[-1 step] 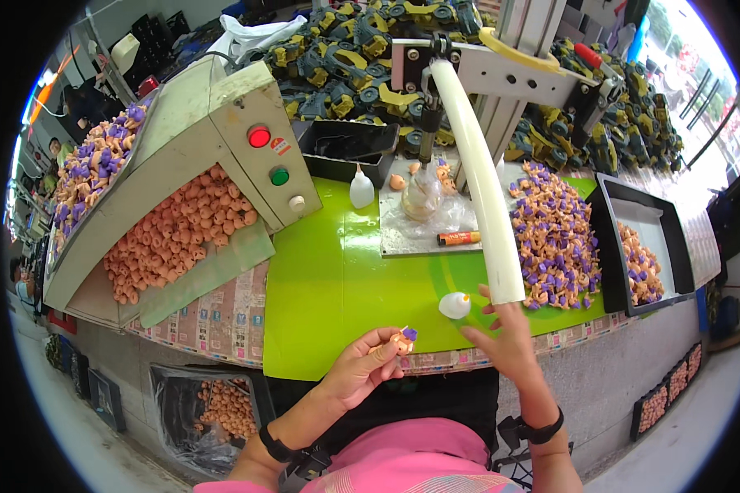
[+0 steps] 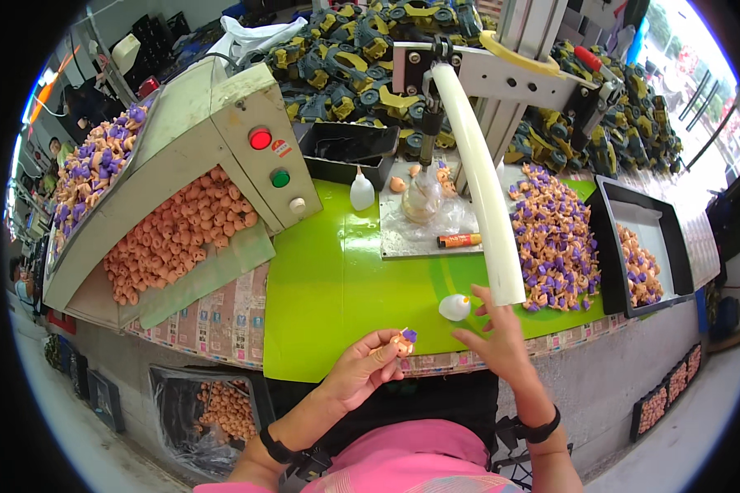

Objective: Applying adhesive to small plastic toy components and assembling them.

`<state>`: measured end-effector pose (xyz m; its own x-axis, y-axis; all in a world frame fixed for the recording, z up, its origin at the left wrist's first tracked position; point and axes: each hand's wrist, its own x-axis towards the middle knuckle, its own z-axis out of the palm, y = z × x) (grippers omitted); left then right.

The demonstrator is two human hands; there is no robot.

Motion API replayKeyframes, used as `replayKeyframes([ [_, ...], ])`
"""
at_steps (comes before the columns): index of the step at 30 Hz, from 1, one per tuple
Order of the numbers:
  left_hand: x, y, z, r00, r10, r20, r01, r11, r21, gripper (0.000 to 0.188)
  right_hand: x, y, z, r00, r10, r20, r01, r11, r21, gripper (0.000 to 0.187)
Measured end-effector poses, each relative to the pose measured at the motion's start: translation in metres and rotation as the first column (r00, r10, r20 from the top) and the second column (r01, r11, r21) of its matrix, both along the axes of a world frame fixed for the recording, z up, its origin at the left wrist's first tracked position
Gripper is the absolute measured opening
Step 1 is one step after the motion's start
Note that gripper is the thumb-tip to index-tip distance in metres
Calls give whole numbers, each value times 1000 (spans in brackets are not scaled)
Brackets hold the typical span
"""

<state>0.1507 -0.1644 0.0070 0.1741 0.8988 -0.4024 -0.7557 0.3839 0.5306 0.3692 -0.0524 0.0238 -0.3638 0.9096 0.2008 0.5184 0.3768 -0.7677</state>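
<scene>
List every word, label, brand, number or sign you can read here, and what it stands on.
None reads clearly.
Red-and-white sticker on the beige machine: print too small to read.
Red-and-orange tube on the metal plate: markings too small to read.
Patterned table cover: printed marks too small to read.

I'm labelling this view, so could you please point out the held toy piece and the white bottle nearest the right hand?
Toy piece [image 2: 403, 343], head view: the middle of its visible body.
White bottle [image 2: 452, 309], head view: its white body.
</scene>
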Motion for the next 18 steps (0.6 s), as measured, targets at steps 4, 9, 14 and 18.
replayKeyframes([
  [4,-4,-2,-1,1000,2,27,-2,1000,-1,24,-24,8,-22,997,44,67,-48,997,63,44],
  [9,-14,1,-6,999,33,10,-33,999,-3,23,-61,16,-21,994,6,-107,-5,1000,16,32],
  [14,-28,4,0,996,82,-17,-82,996,25,23,-63,27,-38,992,-36,-121,60,978,199,33],
  [18,-40,11,-6,992,116,-55,-113,992,60,23,-48,28,-34,997,-12,-70,19,995,93,37],
])
